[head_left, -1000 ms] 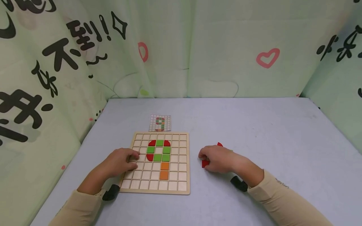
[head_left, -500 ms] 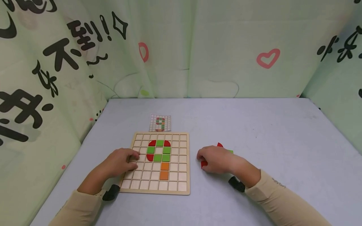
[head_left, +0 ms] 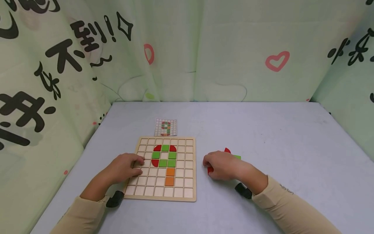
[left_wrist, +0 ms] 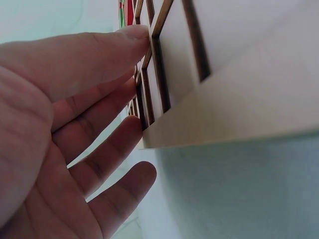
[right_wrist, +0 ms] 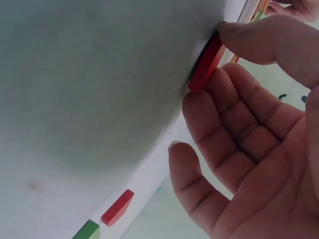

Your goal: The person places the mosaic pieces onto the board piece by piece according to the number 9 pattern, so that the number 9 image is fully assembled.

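A square wooden grid board [head_left: 160, 197] lies on the table, left of centre. Set in its cells are green square tiles [head_left: 165, 148], red rounded tiles [head_left: 155, 163] and two orange tiles [head_left: 170, 181]. My left hand [head_left: 124, 169] rests at the board's left side, thumb and fingertips touching its cells, fingers fairly straight in the left wrist view. To the right of the board, my right hand [head_left: 225, 165] pinches a red tile [right_wrist: 207, 63] between thumb and fingers, low over the table. The hand hides part of that tile in the head view.
Behind the board lies a small printed pattern card [head_left: 165, 127] with a coloured figure on a grid. Beyond the right hand, a loose red tile [head_left: 227, 150] and a loose green tile [head_left: 237, 157] lie on the table. A printed curtain [head_left: 233, 48] surrounds the table.
My right hand has shifted slightly left, bringing the loose green tile into view behind it and covering more of the red tile. The left hand and the board stay put.
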Demonstrator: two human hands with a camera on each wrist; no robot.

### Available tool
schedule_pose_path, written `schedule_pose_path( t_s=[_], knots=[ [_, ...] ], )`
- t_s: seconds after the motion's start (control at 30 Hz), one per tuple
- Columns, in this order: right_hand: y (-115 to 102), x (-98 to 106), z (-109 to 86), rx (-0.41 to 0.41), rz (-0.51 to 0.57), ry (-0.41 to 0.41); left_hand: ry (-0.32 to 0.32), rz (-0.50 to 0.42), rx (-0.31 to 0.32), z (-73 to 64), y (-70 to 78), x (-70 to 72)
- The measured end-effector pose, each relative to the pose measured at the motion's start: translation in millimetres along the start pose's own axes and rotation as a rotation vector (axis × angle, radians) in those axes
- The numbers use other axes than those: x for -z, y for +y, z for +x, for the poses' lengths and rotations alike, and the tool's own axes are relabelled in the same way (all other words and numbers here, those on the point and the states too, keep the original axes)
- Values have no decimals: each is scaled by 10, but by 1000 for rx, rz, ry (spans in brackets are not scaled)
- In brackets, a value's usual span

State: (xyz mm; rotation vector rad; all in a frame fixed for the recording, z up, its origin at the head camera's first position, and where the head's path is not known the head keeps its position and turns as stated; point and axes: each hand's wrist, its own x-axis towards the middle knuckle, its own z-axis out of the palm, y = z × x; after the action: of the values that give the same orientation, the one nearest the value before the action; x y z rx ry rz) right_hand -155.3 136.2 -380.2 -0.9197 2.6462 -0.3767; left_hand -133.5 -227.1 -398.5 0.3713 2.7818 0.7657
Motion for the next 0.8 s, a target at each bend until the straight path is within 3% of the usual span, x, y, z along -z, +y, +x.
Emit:
schedule_pose_path(
  t_s=[0.3, 0.8],
  knots=[
    [-31, 29, 25, 52, 1, 31, -2, 5, 6, 5, 11, 5],
    [-307, 57, 151, 66, 6, 19, -5, 14, 8, 6, 9, 7]
  ],
)
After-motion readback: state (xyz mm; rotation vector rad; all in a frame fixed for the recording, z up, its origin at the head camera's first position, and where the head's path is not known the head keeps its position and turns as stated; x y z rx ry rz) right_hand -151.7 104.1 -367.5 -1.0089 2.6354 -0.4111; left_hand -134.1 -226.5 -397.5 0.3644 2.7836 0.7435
